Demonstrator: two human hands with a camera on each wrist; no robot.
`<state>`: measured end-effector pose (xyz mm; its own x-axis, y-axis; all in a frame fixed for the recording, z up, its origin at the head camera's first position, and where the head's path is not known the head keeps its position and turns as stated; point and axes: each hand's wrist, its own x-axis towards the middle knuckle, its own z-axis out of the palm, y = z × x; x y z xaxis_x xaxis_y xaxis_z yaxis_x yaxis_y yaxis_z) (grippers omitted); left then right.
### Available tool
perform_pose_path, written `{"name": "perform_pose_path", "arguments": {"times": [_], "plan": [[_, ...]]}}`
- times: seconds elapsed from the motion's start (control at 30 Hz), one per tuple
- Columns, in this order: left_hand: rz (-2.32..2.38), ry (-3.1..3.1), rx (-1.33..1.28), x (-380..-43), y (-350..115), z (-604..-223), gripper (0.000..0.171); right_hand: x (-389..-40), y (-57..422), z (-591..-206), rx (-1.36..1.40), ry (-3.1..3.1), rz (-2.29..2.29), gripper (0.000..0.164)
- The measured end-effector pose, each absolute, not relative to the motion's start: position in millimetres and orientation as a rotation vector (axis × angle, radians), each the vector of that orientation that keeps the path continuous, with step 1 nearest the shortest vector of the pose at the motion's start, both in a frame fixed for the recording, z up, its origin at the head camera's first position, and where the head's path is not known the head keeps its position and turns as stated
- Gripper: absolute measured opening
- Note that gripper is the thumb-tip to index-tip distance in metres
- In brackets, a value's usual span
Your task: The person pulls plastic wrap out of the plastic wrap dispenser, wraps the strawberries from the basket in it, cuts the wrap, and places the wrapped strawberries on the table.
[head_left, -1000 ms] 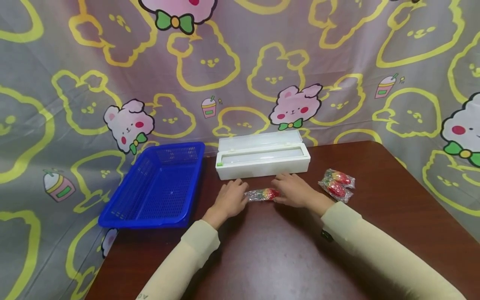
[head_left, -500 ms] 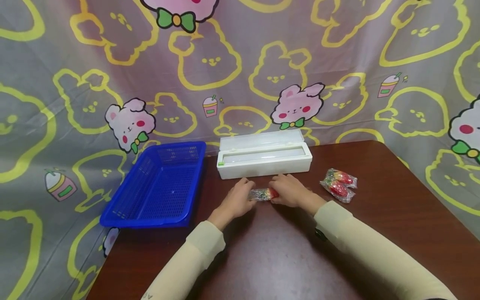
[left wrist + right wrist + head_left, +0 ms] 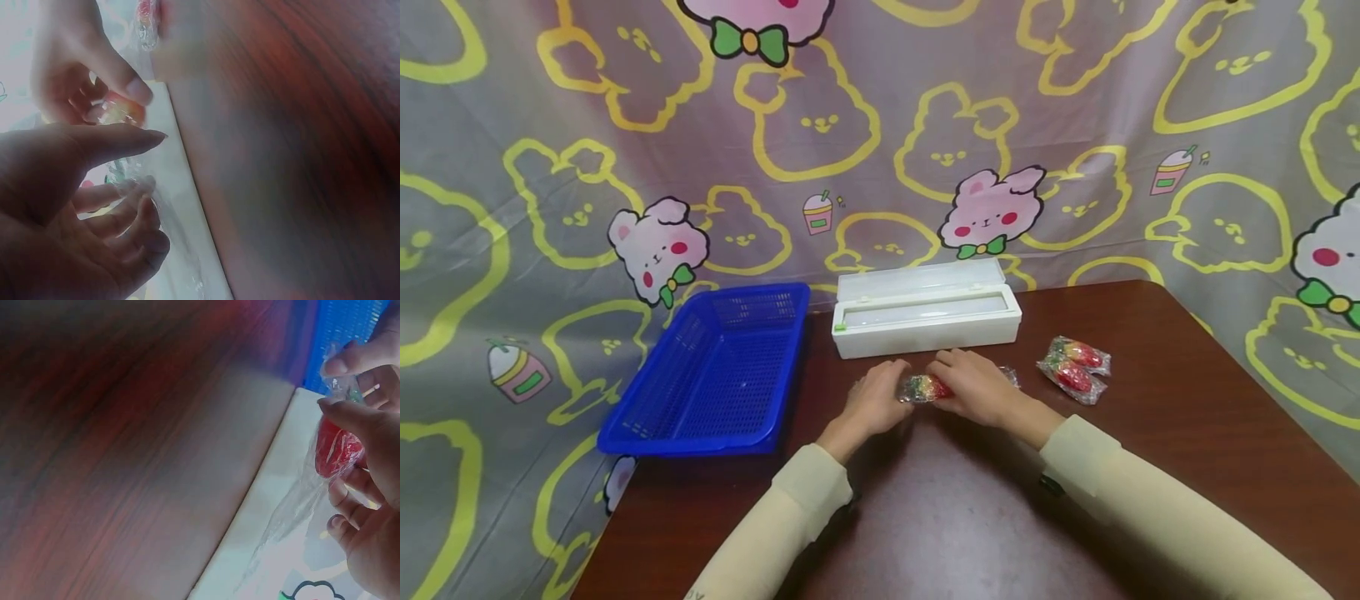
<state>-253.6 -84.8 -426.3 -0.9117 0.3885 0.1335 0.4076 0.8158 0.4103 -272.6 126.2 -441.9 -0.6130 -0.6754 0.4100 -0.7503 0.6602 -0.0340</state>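
In the head view a red, yellow and green toy-like strawberry (image 3: 925,388) in clear film lies between the two hands, just in front of a long white box. My left hand (image 3: 874,400) pinches the film at the green end. My right hand (image 3: 972,387) grips the red end, its thumb across the strawberry (image 3: 335,450) in the right wrist view. A loose tail of clear film (image 3: 284,512) trails past the right hand there. In the left wrist view the left thumb (image 3: 125,142) lies straight while the fingers curl below the film.
The white box (image 3: 925,337), which looks like a cling film dispenser, has its clear lid (image 3: 921,282) raised. A blue plastic basket (image 3: 700,433) stands on the left. Two film-wrapped strawberries (image 3: 1078,367) lie to the right, on the brown table (image 3: 1172,433).
The hands have drawn closer together, mostly by the left moving right. More green and yellow of the strawberry shows between them now, and film sticks out beyond the right hand.
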Motion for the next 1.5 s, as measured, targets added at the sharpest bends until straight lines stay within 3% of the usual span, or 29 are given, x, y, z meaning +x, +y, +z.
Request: {"name": "perform_pose_path", "arguments": {"times": [0.23, 0.47, 0.67, 0.8, 1.03, 1.5], "plan": [[-0.879, -2.79, -0.859, -252.2, -88.0, -428.1, 0.055, -261.1, 132.8, -433.2, 1.118, -2.495, 0.389, 0.043], [-1.178, -2.739, -0.899, -252.2, -84.4, -430.5, 0.075, -253.2, 134.2, -427.0, 1.091, -2.481, 0.443, 0.046], [-1.685, -2.711, -0.758, -247.2, -82.3, -429.7, 0.094, -250.5, 135.6, -425.6, 1.085, -2.445, 0.405, 0.044], [-1.918, -2.71, -0.559, -242.5, -81.5, -428.3, 0.088, -249.2, 137.1, -424.1, 1.076, -2.44, 0.369, 0.044], [-2.076, -2.637, -0.54, -241.7, -79.5, -429.0, 0.056, -247.6, 136.3, -422.5, 1.086, -2.41, 0.368, 0.045], [-2.236, -2.468, -0.431, -243.1, -70.2, -431.5, 0.051, -247.9, 132.7, -421.7, 1.078, -2.366, 0.43, 0.045]]}}
